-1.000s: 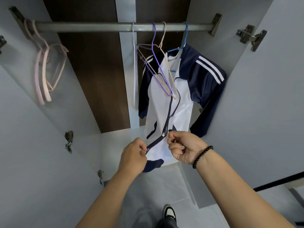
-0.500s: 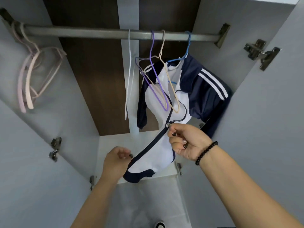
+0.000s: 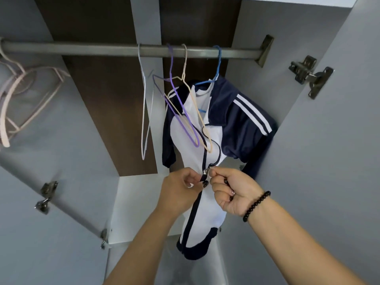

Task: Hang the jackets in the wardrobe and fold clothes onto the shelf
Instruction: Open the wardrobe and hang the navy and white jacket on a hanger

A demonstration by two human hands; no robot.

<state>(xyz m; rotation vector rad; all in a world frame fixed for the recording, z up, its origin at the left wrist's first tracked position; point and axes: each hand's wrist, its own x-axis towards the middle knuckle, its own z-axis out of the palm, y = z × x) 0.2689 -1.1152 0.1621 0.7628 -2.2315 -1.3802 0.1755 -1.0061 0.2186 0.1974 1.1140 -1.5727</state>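
Note:
A navy and white zip jacket [image 3: 236, 124] hangs on a blue hanger [image 3: 217, 66] from the metal rail [image 3: 92, 49] at the right of the wardrobe. Its zip is closed from the hem up to my hands and open above. My right hand [image 3: 232, 190] pinches the silver zip slider [image 3: 206, 171]. My left hand [image 3: 181, 188] pinches the jacket front just below the slider. A dark bead bracelet circles my right wrist.
Empty white [image 3: 145, 103], purple [image 3: 181, 112] and beige hangers [image 3: 197, 112] hang left of the jacket. Pink hangers [image 3: 18, 99] bunch at the rail's far left. Open wardrobe doors with metal hinges [image 3: 308, 75] flank both sides. A white shelf [image 3: 135, 202] lies below.
My left hand rose from the hem to just under the slider. My right hand stays on the slider, and the zipped part hangs straighter beneath my hands.

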